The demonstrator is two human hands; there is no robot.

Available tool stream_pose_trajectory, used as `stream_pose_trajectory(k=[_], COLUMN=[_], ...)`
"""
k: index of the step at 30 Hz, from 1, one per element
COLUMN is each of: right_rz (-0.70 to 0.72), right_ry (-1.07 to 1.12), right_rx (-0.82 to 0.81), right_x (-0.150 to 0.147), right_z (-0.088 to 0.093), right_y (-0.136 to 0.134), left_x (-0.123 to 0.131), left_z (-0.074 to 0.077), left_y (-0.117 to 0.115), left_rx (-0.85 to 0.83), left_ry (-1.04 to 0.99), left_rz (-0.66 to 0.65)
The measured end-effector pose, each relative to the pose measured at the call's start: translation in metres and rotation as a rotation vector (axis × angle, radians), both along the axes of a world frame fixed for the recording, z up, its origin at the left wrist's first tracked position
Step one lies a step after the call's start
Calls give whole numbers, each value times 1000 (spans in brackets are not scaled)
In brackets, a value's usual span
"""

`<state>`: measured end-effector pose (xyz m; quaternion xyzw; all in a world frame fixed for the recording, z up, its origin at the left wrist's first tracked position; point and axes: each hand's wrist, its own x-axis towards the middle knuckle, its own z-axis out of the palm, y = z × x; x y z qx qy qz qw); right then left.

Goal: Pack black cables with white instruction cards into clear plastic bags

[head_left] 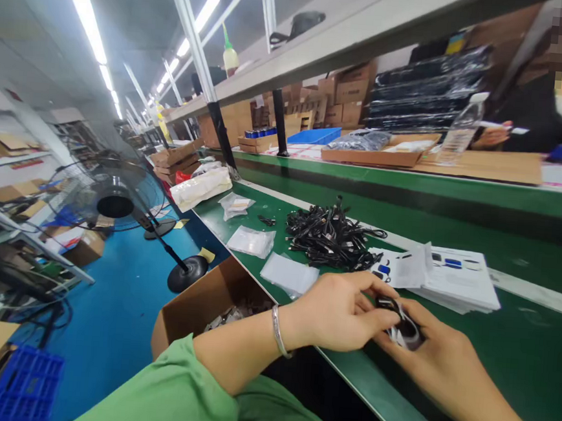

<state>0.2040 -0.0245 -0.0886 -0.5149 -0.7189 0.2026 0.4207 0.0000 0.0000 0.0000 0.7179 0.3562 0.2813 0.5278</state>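
Observation:
My left hand (344,311), with a silver bracelet at the wrist, pinches a small black cable bundle (405,330) with something whitish against it, perhaps a plastic bag. Around the same bundle curl the fingers and thumb of my right hand (438,352), over the front of the green bench. Fingers hide part of it. Just beyond my hands lies a tangled pile of black cables (327,237). To its right are printed leaflets (460,276), one folded up on the stack. Left of the pile rest flat stacks of clear plastic bags (289,275).
A cardboard box (175,319) stands below the bench edge at my left. A standing fan (116,205) is on the blue floor. Across the bench are a water bottle (462,131), a blue tray (315,135) and a person (517,112) holding something white. A shelf (333,46) runs overhead.

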Motion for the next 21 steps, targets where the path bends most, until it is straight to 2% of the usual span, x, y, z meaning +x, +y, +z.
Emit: stream_pose_trajectory(k=[5, 10, 13, 17, 19, 21], right_rz=[-14, -80, -129, -256, -253, -190], right_ry=[-36, -60, -72, -21, -2, -2], right_rx=[102, 143, 104, 134, 136, 98], right_x=[-2, 3, 1, -14, -16, -11], right_z=[3, 3, 0, 0, 1, 1], right_y=[-2, -2, -5, -12, -13, -10], left_x=[13, 24, 23, 20, 19, 19], left_z=[-15, -24, -26, -31, -34, -37], left_y=[-3, -10, -8, 3, 8, 12], left_rx=[200, 437, 475, 521, 587, 637], left_ry=[113, 307, 355, 338, 306, 266], left_rz=[121, -32, 7, -29, -85, -146])
